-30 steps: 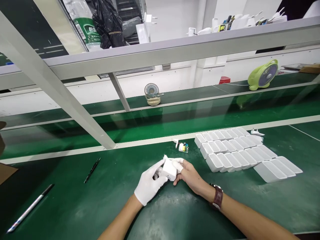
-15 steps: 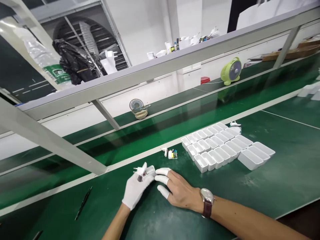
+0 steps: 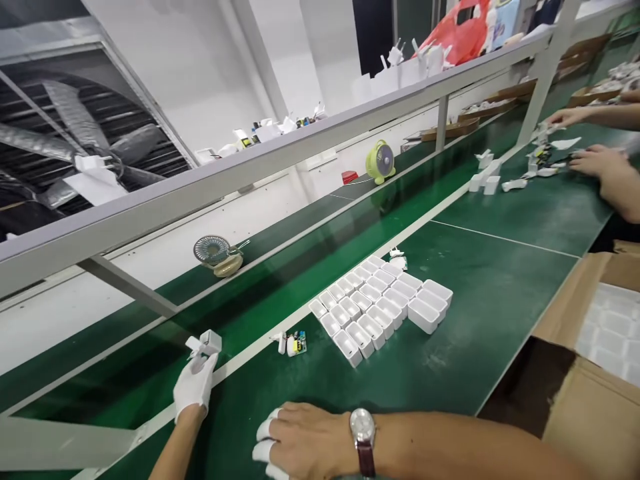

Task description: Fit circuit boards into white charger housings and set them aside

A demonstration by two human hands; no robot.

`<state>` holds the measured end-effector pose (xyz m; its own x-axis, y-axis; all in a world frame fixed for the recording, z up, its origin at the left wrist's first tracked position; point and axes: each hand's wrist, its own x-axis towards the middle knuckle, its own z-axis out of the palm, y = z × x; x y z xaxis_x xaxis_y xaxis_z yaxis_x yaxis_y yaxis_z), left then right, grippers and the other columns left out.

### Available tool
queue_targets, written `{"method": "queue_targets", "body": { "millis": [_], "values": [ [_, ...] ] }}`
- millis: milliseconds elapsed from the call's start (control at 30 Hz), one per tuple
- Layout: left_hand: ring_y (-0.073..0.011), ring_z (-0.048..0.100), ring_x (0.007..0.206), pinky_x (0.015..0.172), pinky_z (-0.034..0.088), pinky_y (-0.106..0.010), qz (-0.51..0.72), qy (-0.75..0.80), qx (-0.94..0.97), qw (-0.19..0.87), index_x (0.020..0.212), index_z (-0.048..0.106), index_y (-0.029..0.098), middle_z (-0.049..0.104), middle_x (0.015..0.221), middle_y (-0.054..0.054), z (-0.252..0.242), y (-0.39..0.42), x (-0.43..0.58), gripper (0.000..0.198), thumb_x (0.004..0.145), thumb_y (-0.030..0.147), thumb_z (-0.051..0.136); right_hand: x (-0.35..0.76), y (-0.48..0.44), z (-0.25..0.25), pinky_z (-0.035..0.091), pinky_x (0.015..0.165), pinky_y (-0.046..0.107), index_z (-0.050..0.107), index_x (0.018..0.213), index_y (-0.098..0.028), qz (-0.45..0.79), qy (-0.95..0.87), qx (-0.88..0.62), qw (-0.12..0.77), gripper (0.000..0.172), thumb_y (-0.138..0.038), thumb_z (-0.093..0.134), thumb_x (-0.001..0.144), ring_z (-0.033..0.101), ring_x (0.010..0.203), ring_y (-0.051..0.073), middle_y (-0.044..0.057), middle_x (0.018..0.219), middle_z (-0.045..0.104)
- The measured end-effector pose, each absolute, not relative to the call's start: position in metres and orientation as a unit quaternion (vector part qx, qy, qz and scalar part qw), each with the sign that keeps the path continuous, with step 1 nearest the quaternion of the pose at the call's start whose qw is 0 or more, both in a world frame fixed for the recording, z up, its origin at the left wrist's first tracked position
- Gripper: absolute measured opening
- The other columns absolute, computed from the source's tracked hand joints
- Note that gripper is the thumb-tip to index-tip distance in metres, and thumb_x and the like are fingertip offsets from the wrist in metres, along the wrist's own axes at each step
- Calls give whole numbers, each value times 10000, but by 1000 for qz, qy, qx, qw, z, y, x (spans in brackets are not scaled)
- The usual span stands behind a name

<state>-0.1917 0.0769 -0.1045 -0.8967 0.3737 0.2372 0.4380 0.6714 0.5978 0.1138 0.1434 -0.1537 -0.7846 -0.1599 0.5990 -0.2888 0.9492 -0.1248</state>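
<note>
My left hand [image 3: 194,387], in a white glove, is closed on a white adapter case [image 3: 211,342] with a small white plug piece beside it. It is out past the pale rail, above the green belt. My right hand [image 3: 300,440] has white finger cots and rests low over the green table, fingers apart and nothing seen in them. Between the hands and the rows of open white cases [image 3: 373,317] lies a small circuit board [image 3: 299,343] with a white plug part [image 3: 282,343] next to it.
A green belt [image 3: 280,280] runs behind the pale rail [image 3: 240,360]. A beige fan [image 3: 215,253] and a green fan [image 3: 380,162] stand beyond. A co-worker's hands [image 3: 603,167] work among white parts at right. A cardboard box [image 3: 575,400] sits below the table edge.
My left hand has moved left and out over the belt with the case. My right hand has come away from it, toward the near edge. The view has turned right.
</note>
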Motion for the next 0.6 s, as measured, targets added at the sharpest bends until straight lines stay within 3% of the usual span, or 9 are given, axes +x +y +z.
{"method": "queue_targets", "body": {
  "millis": [133,300,367,533,600],
  "values": [
    [-382,676,1087,996,512,-553,-382,-899,-211,41,915,637,183,736,933,-67,-115,80,-166,356,719,476,689,115,144,-156,448,808,339,611,1101,-166,107,-942,125,294,287,-394,488,977,568,880,201,53,1033,648],
    [-286,687,1081,1019,527,-432,-437,-844,-310,12,1049,670,168,721,1105,-91,-115,110,-115,433,763,493,660,114,138,-161,462,776,338,631,1051,-171,118,-944,135,276,283,-399,479,982,579,874,196,50,1023,653],
    [-260,680,1073,1009,532,-393,-447,-816,-365,5,1019,687,180,709,1117,-87,-104,127,-87,394,778,490,652,113,138,-163,470,783,334,642,1031,-173,122,-945,135,271,286,-402,479,980,592,884,197,55,1022,660],
    [-187,679,894,842,570,-324,-347,-721,-598,-39,982,694,215,697,1053,-57,-72,151,-3,208,906,375,585,111,139,-163,498,825,342,652,1064,-171,139,-947,111,269,286,-388,494,966,630,904,217,80,1044,690],
    [-192,671,972,889,556,-330,-274,-668,-689,-71,1046,691,239,696,1105,-46,-68,153,26,177,922,318,590,110,140,-163,505,853,341,660,1059,-154,163,-948,112,249,266,-351,522,944,650,916,225,96,1028,714]
  ]
}}
